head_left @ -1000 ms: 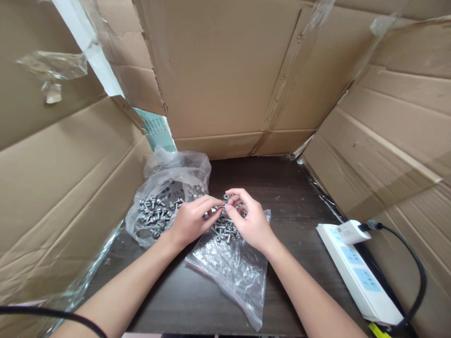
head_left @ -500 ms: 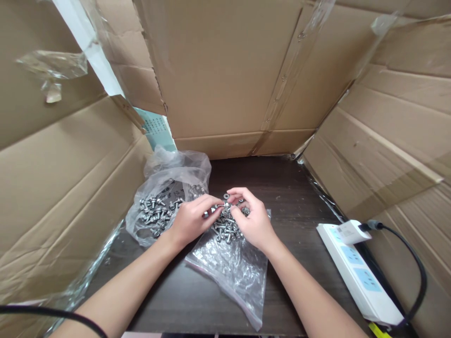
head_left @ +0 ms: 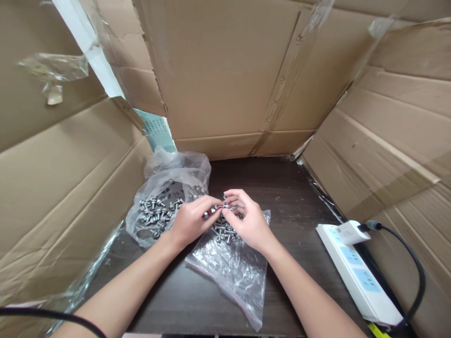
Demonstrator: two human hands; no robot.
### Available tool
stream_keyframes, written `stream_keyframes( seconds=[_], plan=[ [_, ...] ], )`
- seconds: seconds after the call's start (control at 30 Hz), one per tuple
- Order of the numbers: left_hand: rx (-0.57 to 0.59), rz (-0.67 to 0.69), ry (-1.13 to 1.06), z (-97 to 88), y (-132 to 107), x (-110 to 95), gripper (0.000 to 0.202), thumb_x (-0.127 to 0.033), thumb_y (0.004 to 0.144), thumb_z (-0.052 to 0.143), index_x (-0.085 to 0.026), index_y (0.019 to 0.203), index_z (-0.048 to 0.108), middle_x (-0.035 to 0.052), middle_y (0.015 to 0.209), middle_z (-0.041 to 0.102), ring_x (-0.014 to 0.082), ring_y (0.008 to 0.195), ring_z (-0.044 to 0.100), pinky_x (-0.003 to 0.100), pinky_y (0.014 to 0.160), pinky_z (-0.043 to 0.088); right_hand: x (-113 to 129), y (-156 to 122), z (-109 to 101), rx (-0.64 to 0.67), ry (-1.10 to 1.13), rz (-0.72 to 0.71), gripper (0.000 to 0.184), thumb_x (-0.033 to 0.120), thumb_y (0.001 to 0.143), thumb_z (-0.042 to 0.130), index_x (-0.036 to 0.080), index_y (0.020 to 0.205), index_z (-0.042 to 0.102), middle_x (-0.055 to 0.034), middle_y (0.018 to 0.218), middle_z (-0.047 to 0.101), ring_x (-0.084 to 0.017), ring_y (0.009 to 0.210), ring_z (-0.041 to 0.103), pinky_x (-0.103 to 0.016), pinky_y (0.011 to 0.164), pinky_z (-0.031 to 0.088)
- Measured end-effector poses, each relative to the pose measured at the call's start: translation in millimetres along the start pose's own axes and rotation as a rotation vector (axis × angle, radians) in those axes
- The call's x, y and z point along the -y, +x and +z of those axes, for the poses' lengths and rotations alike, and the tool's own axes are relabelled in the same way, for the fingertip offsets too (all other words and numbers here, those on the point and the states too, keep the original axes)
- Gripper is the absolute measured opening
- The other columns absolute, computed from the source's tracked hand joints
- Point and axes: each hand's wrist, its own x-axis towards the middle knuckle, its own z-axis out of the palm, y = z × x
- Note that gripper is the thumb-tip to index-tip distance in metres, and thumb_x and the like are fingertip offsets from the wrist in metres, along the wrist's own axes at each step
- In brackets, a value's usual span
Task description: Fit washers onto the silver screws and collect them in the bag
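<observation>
My left hand (head_left: 195,218) pinches a small silver bolt (head_left: 224,205) between thumb and fingertips. At the bolt's other end, the thumb and fingers of my right hand (head_left: 251,223) close around it; whether they hold a separate washer or nut is too small to tell. Below both hands a pile of loose bolts (head_left: 223,234) lies on a flat clear zip bag (head_left: 236,277). Part of that pile is hidden behind my right hand. Left of my left hand an open plastic bag (head_left: 136,223) contains several silver bolts with washers (head_left: 155,213).
A dark wooden table (head_left: 282,188) is enclosed by cardboard walls (head_left: 229,70). On the right stands a white power strip (head_left: 359,277) with a plugged-in adapter (head_left: 352,232) and black cable (head_left: 421,272). Another black cable (head_left: 52,313) crosses the lower left corner.
My right hand has shifted slightly left, and its thumb and fingers have closed in on the bolt. My left hand has stayed nearly still.
</observation>
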Motion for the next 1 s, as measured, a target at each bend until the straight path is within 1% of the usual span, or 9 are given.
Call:
stream_keyframes(
  seconds=[0.23, 0.5, 0.63, 0.7, 0.83, 1.0],
  plan=[
    [-0.002, -0.011, 0.003, 0.1, 0.0, 0.6, 0.009, -0.014, 0.098, 0.067, -0.016, 0.106, 0.069, 0.0026, 0.098, 0.077, 0.0091, 0.072, 0.071, 0.016, 0.061, 0.054, -3.1, 0.5, 0.9, -0.006, 0.067, 0.031, 0.038, 0.030, 0.086, 0.070, 0.019, 0.120, 0.059, -0.0090, 0.106, 0.071, -0.017, 0.096, 0.073, -0.026, 0.078, 0.063],
    [0.007, -0.020, 0.005, -0.8, -0.2, 0.7, 0.009, -0.015, 0.098, 0.067, -0.017, 0.107, 0.070, 0.0029, 0.100, 0.077, 0.0097, 0.075, 0.071, 0.016, 0.062, 0.054, -4.5, 1.2, -0.1, -0.012, 0.074, 0.035, 0.034, 0.028, 0.086, 0.070, 0.019, 0.117, 0.060, -0.0100, 0.109, 0.074, -0.018, 0.100, 0.075, -0.028, 0.083, 0.064],
    [0.034, -0.044, 0.011, -1.0, -0.4, 1.1, 0.015, -0.016, 0.098, 0.067, -0.018, 0.113, 0.070, 0.0022, 0.101, 0.077, 0.0088, 0.069, 0.069, 0.018, 0.060, 0.053, -2.8, 1.2, -0.5, -0.019, 0.061, 0.039, 0.035, 0.028, 0.085, 0.070, 0.019, 0.117, 0.060, -0.0106, 0.110, 0.075, -0.019, 0.104, 0.074, -0.027, 0.081, 0.063],
    [0.048, -0.046, 0.010, -1.4, -0.4, 0.8, 0.020, -0.016, 0.099, 0.066, -0.019, 0.119, 0.069, 0.0022, 0.103, 0.077, 0.0085, 0.067, 0.068, 0.018, 0.060, 0.053, -2.1, 1.0, -0.6, -0.018, 0.057, 0.045, 0.036, 0.029, 0.085, 0.070, 0.020, 0.118, 0.061, -0.0106, 0.110, 0.076, -0.020, 0.103, 0.075, -0.027, 0.079, 0.063],
    [0.061, -0.035, 0.007, -1.8, -0.8, 0.6, 0.023, -0.017, 0.100, 0.065, -0.020, 0.122, 0.070, 0.0017, 0.102, 0.077, 0.0095, 0.071, 0.070, 0.019, 0.063, 0.053, -1.4, 1.1, -1.0, -0.012, 0.057, 0.067, 0.037, 0.029, 0.085, 0.070, 0.020, 0.119, 0.061, -0.0103, 0.111, 0.077, -0.018, 0.095, 0.075, -0.028, 0.079, 0.062],
    [0.041, -0.039, -0.006, -1.1, -1.0, 2.2, 0.022, -0.015, 0.100, 0.064, -0.020, 0.121, 0.070, 0.0031, 0.108, 0.077, 0.0113, 0.083, 0.073, 0.019, 0.066, 0.055, -2.0, 2.1, -1.6, -0.031, 0.053, 0.043, 0.036, 0.028, 0.084, 0.069, 0.019, 0.118, 0.061, -0.0108, 0.110, 0.074, -0.018, 0.098, 0.074, -0.027, 0.078, 0.062]
  ],
)
